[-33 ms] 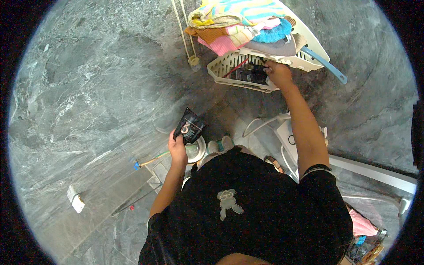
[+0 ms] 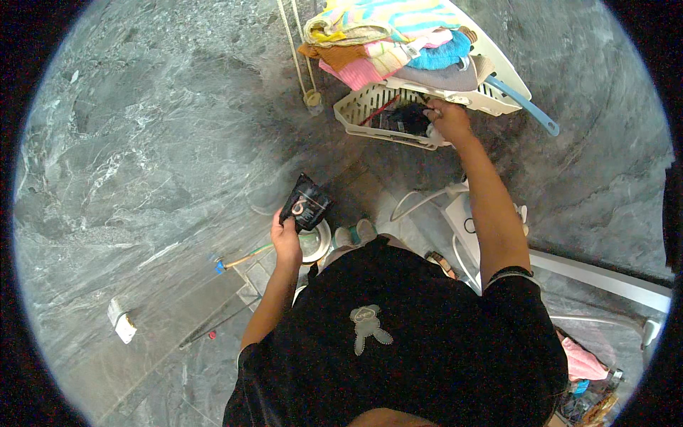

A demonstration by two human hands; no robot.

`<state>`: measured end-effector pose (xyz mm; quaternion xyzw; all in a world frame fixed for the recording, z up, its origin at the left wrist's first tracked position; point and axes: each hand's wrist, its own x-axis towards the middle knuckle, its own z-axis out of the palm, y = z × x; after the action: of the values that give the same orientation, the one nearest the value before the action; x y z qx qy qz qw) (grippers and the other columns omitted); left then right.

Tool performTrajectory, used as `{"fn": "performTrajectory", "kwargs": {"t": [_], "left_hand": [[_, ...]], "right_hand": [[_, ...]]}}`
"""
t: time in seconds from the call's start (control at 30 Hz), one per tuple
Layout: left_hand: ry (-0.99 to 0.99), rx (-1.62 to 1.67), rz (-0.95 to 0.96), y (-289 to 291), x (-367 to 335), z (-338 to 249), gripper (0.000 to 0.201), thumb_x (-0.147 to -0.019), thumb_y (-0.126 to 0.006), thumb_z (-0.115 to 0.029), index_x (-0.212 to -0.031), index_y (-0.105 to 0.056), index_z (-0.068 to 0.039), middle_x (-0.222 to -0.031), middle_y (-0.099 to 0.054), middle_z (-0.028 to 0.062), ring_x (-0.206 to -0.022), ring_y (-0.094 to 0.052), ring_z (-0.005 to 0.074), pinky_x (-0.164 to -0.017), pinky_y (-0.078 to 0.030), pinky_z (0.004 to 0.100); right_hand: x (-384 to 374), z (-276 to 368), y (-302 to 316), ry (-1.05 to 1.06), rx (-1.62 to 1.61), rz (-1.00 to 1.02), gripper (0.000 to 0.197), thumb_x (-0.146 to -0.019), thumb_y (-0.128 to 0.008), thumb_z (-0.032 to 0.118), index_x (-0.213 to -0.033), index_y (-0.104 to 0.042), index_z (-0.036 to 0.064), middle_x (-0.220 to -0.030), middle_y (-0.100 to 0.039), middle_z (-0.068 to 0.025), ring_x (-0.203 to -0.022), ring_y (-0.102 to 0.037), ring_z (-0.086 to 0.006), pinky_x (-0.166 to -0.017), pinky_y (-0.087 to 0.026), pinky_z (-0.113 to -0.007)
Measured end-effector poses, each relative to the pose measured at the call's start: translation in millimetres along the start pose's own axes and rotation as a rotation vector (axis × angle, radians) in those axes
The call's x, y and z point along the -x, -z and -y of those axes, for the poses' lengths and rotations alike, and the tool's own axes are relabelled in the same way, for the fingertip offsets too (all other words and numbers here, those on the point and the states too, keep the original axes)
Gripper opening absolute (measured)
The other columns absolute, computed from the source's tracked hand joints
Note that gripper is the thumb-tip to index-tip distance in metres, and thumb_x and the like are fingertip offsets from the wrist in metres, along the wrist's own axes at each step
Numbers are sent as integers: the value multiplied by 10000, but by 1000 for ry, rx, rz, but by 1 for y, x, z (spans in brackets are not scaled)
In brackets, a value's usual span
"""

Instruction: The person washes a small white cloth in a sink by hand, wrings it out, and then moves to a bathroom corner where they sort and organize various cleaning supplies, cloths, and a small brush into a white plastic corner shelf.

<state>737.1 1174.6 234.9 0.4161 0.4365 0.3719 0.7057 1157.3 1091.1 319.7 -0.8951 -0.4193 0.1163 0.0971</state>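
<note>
My left hand [image 2: 286,240] grips a small black pouch [image 2: 306,204] with a pale mark on its front, holding it by the lower left edge. Up ahead, my right hand [image 2: 448,121] reaches into the right end of a cream slatted basket [image 2: 388,138]. Its fingers are closed at dark contents [image 2: 409,117] inside; what exactly they hold is hidden. A thin red stick [image 2: 379,110] leans within the same basket.
Behind it, a larger cream basket [image 2: 501,60] holds piled towels [image 2: 384,32], with a blue handle [image 2: 523,104] sticking out. White cords [image 2: 293,46] hang alongside. Below are a round white basin [image 2: 316,242], a white hose [image 2: 404,206] and a white rail [image 2: 601,276].
The dark contents by my right fingers look slightly shifted and more blurred. My left hand and the pouch stay in place.
</note>
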Motion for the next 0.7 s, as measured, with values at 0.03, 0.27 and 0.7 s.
{"fn": "performTrajectory", "kwargs": {"t": [0.03,0.27,0.7], "left_hand": [[2,3,10,-2,-2,1,278,-854,-406,-21,-1118,-484,15,-1012,-566,77,-897,-541,149,-827,-428,270],[80,69,38,-11,-11,6,291,-843,-420,-15,-1125,-487,-2,-1010,-565,65,-890,-542,149,-824,-425,269],[177,63,176,-60,-13,-9,302,-822,-425,-35,-1116,-482,-4,-1001,-561,63,-872,-535,144,-802,-412,260]], "right_hand": [[4,-13,-9,53,-244,-71,340,-783,-609,287,-1042,-587,68,-1068,-571,-162,-937,-575,-294,-800,-459,-397],[69,37,28,-353,-1336,180,330,-779,-647,179,-1061,-558,32,-861,-584,6,-755,-542,-99,-650,-448,-261],[114,52,25,-10,-1106,281,298,-804,-617,188,-1072,-567,68,-990,-588,-1,-878,-530,-105,-797,-427,-260]]}}
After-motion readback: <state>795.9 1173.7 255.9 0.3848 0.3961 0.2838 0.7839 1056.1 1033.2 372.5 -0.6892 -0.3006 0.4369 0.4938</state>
